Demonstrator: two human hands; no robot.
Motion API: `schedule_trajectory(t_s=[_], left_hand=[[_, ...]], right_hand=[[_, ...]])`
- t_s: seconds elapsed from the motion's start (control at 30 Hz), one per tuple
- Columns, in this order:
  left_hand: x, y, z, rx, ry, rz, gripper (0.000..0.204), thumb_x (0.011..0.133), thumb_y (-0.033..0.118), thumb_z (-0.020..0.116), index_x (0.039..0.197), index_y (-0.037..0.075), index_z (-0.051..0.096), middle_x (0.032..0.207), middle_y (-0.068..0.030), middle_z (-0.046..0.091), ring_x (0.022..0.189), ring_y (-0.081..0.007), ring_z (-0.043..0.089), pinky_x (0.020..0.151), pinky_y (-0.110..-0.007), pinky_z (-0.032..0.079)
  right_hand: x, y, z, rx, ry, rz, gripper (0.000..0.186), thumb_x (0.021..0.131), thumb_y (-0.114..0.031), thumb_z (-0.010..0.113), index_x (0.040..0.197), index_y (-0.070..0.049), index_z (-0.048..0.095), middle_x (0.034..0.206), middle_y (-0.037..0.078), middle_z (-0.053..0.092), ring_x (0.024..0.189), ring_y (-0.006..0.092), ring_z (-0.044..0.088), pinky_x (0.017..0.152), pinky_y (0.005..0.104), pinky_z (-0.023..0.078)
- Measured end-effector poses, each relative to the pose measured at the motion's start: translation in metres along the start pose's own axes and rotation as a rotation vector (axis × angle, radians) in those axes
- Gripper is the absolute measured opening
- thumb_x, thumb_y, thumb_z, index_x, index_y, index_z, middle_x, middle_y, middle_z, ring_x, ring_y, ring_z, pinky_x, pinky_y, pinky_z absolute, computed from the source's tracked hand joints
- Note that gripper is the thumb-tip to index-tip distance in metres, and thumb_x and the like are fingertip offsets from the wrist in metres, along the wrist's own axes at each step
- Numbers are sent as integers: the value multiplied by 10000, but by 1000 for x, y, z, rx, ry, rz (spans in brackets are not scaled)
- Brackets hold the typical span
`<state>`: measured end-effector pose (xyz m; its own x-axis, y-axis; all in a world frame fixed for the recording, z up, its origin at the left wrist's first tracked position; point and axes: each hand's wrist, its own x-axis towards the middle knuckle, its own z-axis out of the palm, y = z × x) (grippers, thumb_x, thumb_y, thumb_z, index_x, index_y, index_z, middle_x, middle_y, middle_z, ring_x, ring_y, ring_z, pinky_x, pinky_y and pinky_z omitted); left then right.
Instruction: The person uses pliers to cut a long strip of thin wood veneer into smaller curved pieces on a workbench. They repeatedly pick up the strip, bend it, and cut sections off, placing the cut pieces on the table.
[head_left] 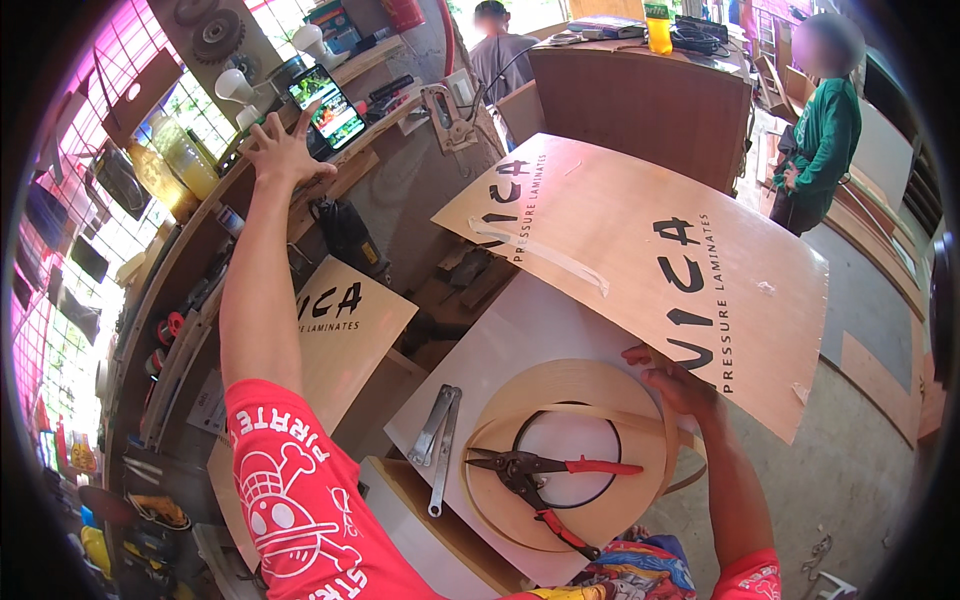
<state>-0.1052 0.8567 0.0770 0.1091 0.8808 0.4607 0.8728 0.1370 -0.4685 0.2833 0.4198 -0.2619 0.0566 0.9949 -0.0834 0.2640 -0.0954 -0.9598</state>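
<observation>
My left hand (285,155) reaches to the shelf with its fingers spread, one finger at the lit screen of a phone (328,108). My right hand (682,388) is closed at the lower edge of a large wood-coloured laminate sheet (620,230); some fingers are partly hidden there. Below lies a wide roll of wood-coloured edge banding (500,500) on a white panel (520,325). Across the roll's open middle rest tin snips (520,478) with red handles, jaws parted. Left of the roll are flat metal tools, one a wrench (440,465).
A smaller laminate sheet (365,320) leans beneath my left arm. Light bulbs (236,86) and tools crowd the curved shelf (185,290). Behind stands a brown cabinet (640,110) bearing a yellow bottle (658,28). One person in green (825,140) stands at right; another sits farther back.
</observation>
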Motion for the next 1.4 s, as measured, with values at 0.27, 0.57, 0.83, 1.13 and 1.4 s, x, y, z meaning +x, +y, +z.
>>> schedule_trajectory(t_s=[0.27,0.57,0.83,1.13,1.4], left_hand=[[0,-1,5,0,36,13,1339,685,730,919,1668,641,13,1781,-219,188,1625,-567,161,1218,-810,275],[-3,0,0,-14,19,34,1307,710,687,926,1670,635,41,1761,-244,200,1619,-579,161,1205,-809,283],[-3,1,1,-28,23,35,1312,708,683,929,1678,617,48,1781,-253,177,1619,-590,165,1209,-822,265],[-3,0,1,-29,14,42,1274,728,674,925,1679,602,81,1783,-245,164,1625,-585,137,1209,-824,266],[-3,0,1,-24,18,35,1263,725,691,920,1684,596,102,1778,-236,168,1631,-574,127,1210,-837,246]], right_hand=[[-1,-1,1,7,6,-7,578,878,-130,547,1439,-27,643,1410,136,667,1365,261,584,1218,450,422],[0,-2,0,-5,5,-34,568,881,-127,552,1429,-21,653,1386,139,679,1340,260,598,1199,447,438],[-1,-2,1,14,-4,-12,568,894,-130,548,1442,-10,637,1414,136,666,1377,259,600,1203,440,436],[-3,-7,-1,-20,-14,-25,589,883,-148,559,1449,3,621,1419,149,662,1377,265,599,1204,450,430],[-1,6,-2,18,-10,-67,600,875,-175,560,1448,-8,626,1431,141,668,1376,269,604,1196,451,436]])
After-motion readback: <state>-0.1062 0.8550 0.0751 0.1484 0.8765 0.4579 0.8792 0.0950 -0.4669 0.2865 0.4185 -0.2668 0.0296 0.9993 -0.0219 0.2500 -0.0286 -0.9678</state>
